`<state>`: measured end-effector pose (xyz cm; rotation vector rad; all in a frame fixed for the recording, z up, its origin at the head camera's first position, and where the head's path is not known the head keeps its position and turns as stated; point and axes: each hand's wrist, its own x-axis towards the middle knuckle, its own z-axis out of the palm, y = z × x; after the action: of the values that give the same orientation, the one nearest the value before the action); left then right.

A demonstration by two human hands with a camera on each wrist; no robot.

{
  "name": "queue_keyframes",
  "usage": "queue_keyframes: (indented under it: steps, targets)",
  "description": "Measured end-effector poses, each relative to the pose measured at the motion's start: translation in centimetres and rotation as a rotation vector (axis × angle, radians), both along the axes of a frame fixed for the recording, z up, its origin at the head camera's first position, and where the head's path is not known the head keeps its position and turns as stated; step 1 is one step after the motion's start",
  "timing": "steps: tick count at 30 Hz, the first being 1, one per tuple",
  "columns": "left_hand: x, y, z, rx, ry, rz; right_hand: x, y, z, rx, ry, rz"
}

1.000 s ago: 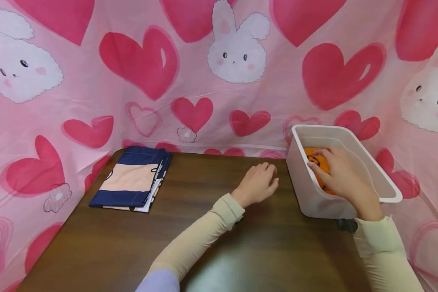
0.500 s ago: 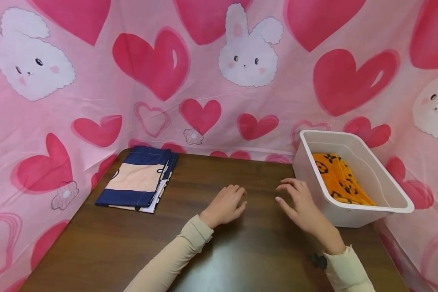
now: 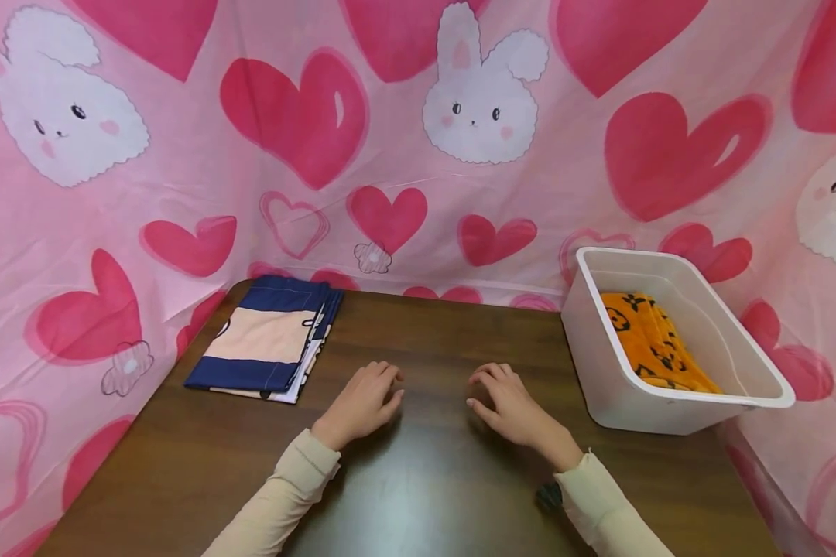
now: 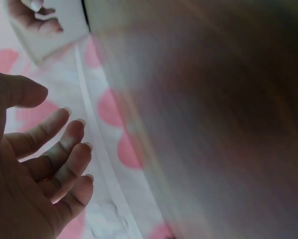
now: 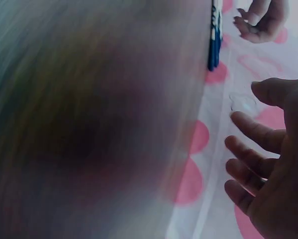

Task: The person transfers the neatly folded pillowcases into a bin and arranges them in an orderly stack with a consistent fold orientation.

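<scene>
Over the middle of the table, my left hand (image 3: 362, 404) hovers with loosely bent fingers and nothing in its grasp. Facing it from the right is my right hand (image 3: 517, 410), likewise holding nothing, its fingers relaxed. A white plastic bin (image 3: 637, 398) stands at the right, and a folded orange cloth (image 3: 651, 340) with black markings lies inside it. At the back left rests a folded navy and cream cloth (image 3: 265, 336), nearest to my left hand. Both wrist views show the palms with spread, slightly curled fingers; the right wrist view also catches the folded navy cloth (image 5: 215, 45) edge-on.
The brown wooden table (image 3: 418, 487) reaches back to a pink curtain (image 3: 390, 116) printed with hearts and rabbits, which also closes off both sides. A small dark object (image 3: 549, 495) sits at the right cuff.
My right hand has come out of the bin, away from the orange cloth, and moved left over the table. The left hand has drawn back toward the left. Both cloths stay put.
</scene>
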<state>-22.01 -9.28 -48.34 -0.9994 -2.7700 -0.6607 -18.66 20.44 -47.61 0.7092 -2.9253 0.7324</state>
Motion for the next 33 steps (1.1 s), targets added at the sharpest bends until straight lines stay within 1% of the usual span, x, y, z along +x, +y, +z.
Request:
queue_keyframes:
  steps: [3, 6, 8, 10, 11, 14, 18, 21, 24, 29, 31, 33]
  targets:
    - [0.2, -2.6, -0.2, 0.016, -0.006, 0.056, -0.2, -1.7, -0.5, -0.010, -0.025, 0.026]
    - [0.1, -4.8, 0.0, 0.030, -0.016, 0.121, -0.6, -3.2, -0.8, -0.025, -0.048, 0.056]
    - [-0.1, -6.2, 0.2, 0.034, -0.037, 0.162, -0.9, -4.2, -1.1, -0.033, -0.064, 0.076]
    - [-0.3, -7.4, 0.6, 0.040, -0.059, 0.196, -1.2, -5.2, -1.3, -0.037, -0.081, 0.094]
    - [-0.5, -8.0, 0.7, 0.042, -0.058, 0.208, -1.4, -5.7, -1.4, -0.038, -0.086, 0.102]
    - [-1.0, -9.7, 1.5, 0.048, -0.045, 0.243, -1.9, -7.4, -1.5, -0.030, -0.101, 0.121]
    - [-1.7, -12.3, 2.4, 0.040, -0.032, 0.307, -2.6, -9.8, -1.4, -0.011, -0.130, 0.145]
    - [-2.2, -14.2, 2.7, 0.031, -0.032, 0.348, -3.3, -11.5, -1.4, 0.014, -0.145, 0.163]
    - [-2.6, -16.0, 2.6, 0.038, -0.038, 0.375, -4.0, -12.9, -1.5, 0.036, -0.149, 0.173]
    - [-2.9, -18.6, 1.7, 0.068, -0.079, 0.430, -5.8, -14.7, -1.3, 0.044, -0.145, 0.178]
    - [-3.1, -19.5, 1.4, 0.085, -0.075, 0.440, -6.7, -15.3, -1.2, 0.050, -0.143, 0.182]
    - [-3.4, -20.4, 1.1, 0.111, -0.055, 0.438, -7.5, -16.1, -1.0, 0.059, -0.142, 0.182]
